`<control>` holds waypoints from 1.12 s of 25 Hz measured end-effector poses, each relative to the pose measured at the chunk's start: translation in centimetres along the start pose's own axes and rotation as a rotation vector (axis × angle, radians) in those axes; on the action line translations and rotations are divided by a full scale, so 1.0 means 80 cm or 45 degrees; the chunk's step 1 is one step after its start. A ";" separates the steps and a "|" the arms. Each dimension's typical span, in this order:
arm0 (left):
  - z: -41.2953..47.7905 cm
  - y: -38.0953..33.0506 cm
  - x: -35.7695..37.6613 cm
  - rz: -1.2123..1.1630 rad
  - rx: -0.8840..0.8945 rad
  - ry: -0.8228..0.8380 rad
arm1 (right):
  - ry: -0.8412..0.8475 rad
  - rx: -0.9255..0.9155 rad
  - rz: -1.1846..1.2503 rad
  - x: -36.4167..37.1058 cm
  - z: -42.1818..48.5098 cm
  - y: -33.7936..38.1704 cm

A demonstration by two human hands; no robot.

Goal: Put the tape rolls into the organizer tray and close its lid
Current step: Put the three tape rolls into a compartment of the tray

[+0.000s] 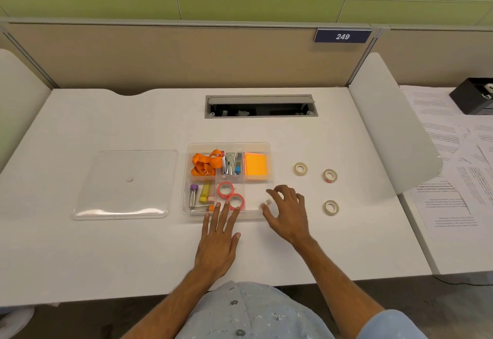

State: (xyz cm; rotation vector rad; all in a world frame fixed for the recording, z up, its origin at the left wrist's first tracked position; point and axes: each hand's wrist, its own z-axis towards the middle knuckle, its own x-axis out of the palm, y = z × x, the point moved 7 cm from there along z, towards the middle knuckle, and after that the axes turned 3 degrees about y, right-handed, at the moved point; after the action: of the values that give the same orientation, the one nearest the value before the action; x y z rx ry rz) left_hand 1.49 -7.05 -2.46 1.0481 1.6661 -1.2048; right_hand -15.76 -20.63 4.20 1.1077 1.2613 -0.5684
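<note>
Left hand (217, 242) lies flat, grip spread; right hand (286, 214) grip loosely apart above organizer tray (269, 146).

one head-worn wide view looks forward and down, close over the desk (266, 258).

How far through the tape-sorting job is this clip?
Partly done: two pink tape rolls lie in the organizer tray. The right hand hovers at the tray's empty front compartment, holding nothing clearly visible. Three beige tape rolls remain on the desk, and the lid lies beside the tray.
</note>
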 end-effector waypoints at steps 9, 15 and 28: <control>-0.001 -0.001 0.000 0.020 0.030 -0.039 | -0.276 0.495 0.155 -0.030 -0.018 -0.087; -0.001 -0.003 -0.001 0.020 0.037 -0.057 | -0.121 0.861 0.143 -0.018 -0.049 -0.141; -0.002 -0.002 0.002 0.052 0.021 -0.029 | -0.126 0.603 0.255 -0.011 -0.036 -0.094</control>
State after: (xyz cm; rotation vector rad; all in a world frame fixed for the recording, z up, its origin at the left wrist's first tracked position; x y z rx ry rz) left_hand 1.27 -6.89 -2.49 1.0701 1.6125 -1.2013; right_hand -23.65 -21.34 2.68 1.5586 0.9366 -0.7817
